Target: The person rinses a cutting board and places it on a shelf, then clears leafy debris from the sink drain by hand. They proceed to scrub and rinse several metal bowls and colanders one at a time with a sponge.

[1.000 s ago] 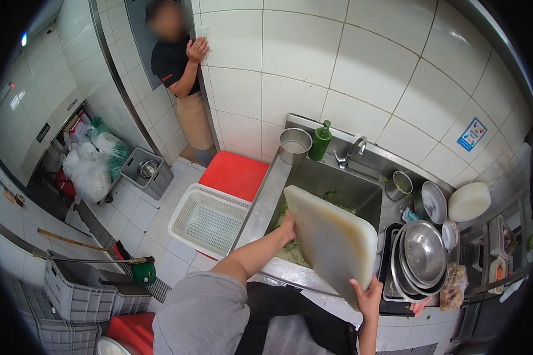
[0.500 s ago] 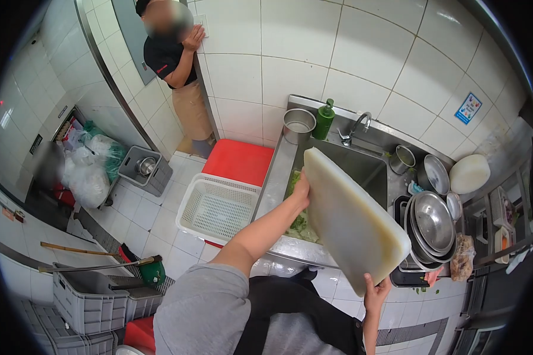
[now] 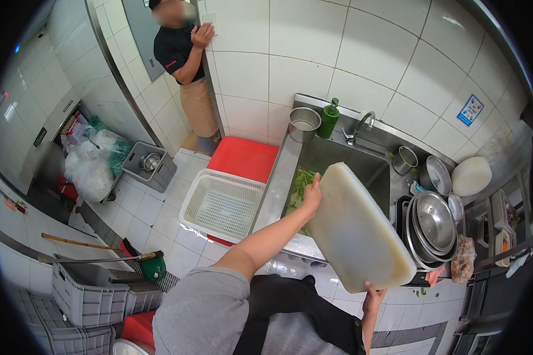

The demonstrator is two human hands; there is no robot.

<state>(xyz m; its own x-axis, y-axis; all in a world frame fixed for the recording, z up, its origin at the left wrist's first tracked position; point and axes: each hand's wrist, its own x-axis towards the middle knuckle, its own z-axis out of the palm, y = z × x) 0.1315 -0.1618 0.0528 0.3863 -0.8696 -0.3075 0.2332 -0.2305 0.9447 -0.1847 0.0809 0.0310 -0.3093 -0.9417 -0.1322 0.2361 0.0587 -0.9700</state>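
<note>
1. Cutting board (image 3: 361,228), thick, white with yellowish-brown staining; one, held tilted above the near right part of the sink (image 3: 370,160), overhanging its front edge. Long axis slants from the far left end, over the basin, to the near right end, beyond the front edge. One broad face is turned up toward the camera.
2. Left hand (image 3: 312,195): grip closed on the board's left long edge, toward the far end; some fingers hidden.
3. Right hand (image 3: 373,297): grip pinching the board's near end edge; fingertips partly hidden.
4. Leafy greens (image 3: 302,183), in the sink, along its left side.
5. Green pump bottle (image 3: 329,119) and metal pot (image 3: 304,123), side by side at the sink's far left corner.
6. Faucet (image 3: 359,127), on the sink's far edge.
7. Metal bowls (image 3: 435,222), stacked, on the table right of the sink.
8. White basket (image 3: 222,204), perforated, left of the sink.
9. Person (image 3: 189,71), dark shirt, tan apron, standing at the doorway.
</note>
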